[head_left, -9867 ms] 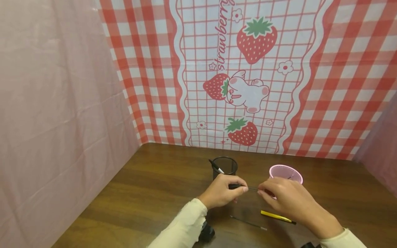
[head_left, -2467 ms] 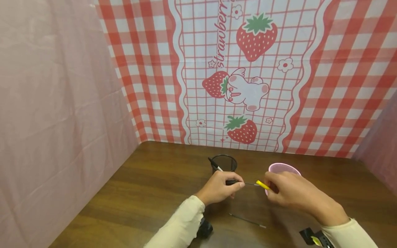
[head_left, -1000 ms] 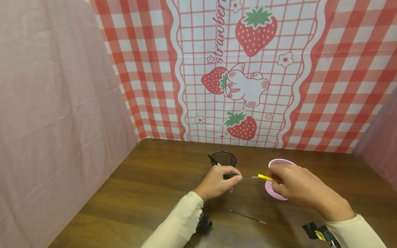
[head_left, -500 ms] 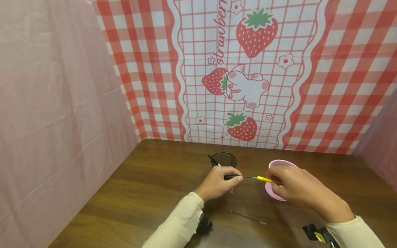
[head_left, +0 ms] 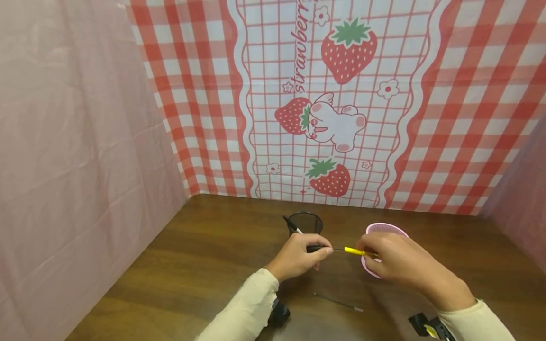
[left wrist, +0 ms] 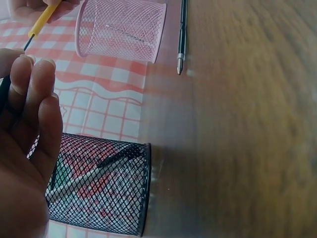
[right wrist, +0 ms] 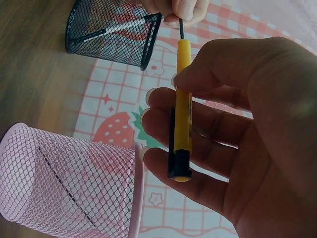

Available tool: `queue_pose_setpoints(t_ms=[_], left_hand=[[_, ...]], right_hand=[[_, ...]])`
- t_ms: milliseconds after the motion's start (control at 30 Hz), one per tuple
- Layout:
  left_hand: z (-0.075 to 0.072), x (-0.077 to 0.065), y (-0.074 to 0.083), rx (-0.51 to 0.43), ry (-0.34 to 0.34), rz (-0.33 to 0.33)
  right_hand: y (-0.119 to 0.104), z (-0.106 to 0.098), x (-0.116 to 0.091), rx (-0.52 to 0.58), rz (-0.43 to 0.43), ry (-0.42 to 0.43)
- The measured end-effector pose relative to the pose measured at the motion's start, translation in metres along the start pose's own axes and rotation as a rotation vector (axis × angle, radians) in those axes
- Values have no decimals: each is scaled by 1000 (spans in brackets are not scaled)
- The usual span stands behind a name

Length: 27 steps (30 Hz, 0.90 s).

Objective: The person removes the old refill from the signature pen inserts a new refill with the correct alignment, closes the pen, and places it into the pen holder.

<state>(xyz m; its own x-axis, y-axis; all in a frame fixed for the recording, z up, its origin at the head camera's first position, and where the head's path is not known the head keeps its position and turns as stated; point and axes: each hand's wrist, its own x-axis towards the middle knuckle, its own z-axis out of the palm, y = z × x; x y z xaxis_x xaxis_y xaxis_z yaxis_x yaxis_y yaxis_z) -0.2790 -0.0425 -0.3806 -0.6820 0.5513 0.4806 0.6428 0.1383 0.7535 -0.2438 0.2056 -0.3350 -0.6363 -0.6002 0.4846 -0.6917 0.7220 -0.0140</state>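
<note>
Head view: the left hand (head_left: 296,256) pinches a black pen part (head_left: 313,248) whose thin rod (head_left: 339,249) meets, at three o'clock, the yellow barrel (head_left: 352,251) pinched between the right hand's (head_left: 405,260) thumb and curled fingers, where misalignment, should either hand tilt, could bend it.

A brown wood-grain worktop (head_left: 170,274)
A black mesh cup (left wrist: 106,191) stands upright on it, with a pink mesh cup (right wrist: 89,181) upright to its right, well apart; a thin dark pen refill (head_left: 337,301) lies flat, nearer the front.
</note>
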Motion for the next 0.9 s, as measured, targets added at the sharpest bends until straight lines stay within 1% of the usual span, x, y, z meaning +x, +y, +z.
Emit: queue_pose_setpoints(t_ms=[300, 467, 733, 900], left_hand=[[0, 1, 5, -8, -12, 26], [2, -1, 4, -22, -11, 0], [6, 1, -3, -26, -5, -19], [5, -1, -1, 1, 6, -15]], right_hand=[[-4, 3, 1, 4, 16, -8], [-5, 7, 1, 26, -7, -17], [-9, 11, 1, -14, -11, 35], [-11, 15, 3, -31, -26, 60]])
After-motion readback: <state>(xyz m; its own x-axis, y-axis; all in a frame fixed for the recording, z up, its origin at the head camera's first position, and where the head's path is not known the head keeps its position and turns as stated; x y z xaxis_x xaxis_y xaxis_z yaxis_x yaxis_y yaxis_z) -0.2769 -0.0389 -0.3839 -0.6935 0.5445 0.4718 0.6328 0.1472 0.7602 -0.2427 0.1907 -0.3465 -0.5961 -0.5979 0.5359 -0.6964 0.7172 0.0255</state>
